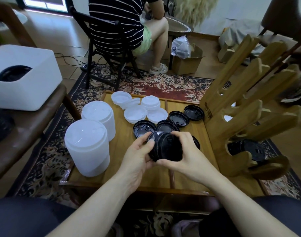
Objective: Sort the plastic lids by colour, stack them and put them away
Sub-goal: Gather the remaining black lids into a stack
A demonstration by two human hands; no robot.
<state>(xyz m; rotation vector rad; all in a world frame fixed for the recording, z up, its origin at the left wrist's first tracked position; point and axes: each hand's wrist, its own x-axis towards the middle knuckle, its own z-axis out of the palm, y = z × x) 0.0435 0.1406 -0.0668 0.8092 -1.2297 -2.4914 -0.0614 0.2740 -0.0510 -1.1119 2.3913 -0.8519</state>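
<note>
Black lid stack [166, 147] held above bench [185, 168].
Left hand [137, 158] and right hand [185, 156] both in closed grip round stack; loose black lids [178, 118] and white lids [135, 112] behind.

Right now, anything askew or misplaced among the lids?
One white lid stands tilted on edge between the flat loose white lids. Both hands, left and right, grip a black stack. Nothing spilled or visibly damaged.

A seated person [122, 23] on a black chair [101, 53] beside a cardboard box [187, 63].
</note>
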